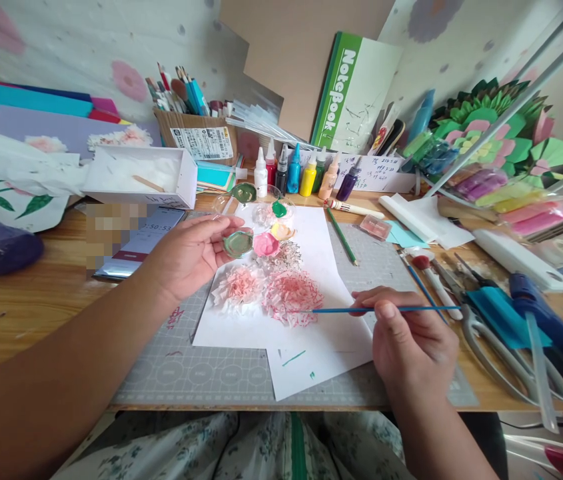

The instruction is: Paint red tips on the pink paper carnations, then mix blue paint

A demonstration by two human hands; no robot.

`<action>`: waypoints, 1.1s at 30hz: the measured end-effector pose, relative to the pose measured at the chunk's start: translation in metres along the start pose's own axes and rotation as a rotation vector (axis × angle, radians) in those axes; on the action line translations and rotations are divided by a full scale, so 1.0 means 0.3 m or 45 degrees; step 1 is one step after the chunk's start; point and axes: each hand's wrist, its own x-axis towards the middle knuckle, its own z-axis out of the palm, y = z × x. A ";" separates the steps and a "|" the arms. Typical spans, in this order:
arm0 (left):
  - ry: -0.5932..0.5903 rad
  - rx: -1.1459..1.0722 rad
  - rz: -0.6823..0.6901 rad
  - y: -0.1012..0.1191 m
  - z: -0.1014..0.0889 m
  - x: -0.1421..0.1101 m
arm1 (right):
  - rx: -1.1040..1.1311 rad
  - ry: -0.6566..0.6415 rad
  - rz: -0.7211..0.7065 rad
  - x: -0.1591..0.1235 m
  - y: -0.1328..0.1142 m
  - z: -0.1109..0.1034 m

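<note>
Left grip point(188, 257): is clamping the palette point(265, 244).
Right grip point(411, 337): is clamping the brush point(337, 310).
Pink-edged flower point(293, 293): is lying at the brush's nine o'clock.

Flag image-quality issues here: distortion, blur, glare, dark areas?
Head view: wide-angle stretch toward the edges, plain on the left forearm; head view: upper right corner goes dark; head view: a pixelated block hides part of the phone; head view: left hand and right hand look fairly clear, but the paintbrush tip is too fine to judge.
</note>
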 end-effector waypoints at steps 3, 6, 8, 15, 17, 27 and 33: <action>-0.004 0.000 0.000 0.001 -0.001 0.000 | 0.001 -0.004 -0.037 0.001 0.002 -0.001; 0.000 0.002 -0.010 0.002 0.000 -0.001 | 0.016 0.024 -0.018 0.001 0.000 -0.003; 0.005 0.004 -0.014 0.003 0.001 -0.002 | 0.026 -0.018 -0.005 0.001 -0.002 -0.004; 0.010 0.001 -0.021 0.003 0.006 0.000 | 0.027 0.024 -0.038 0.007 0.001 -0.009; 0.005 -0.002 -0.021 0.002 0.006 0.001 | 0.002 0.006 -0.026 0.007 0.001 -0.010; 0.021 -0.005 -0.010 0.004 0.007 -0.005 | -0.094 -0.071 -0.167 -0.005 -0.006 -0.013; 0.032 -0.005 0.021 -0.001 0.009 -0.002 | -0.066 0.121 -0.248 0.001 0.007 -0.026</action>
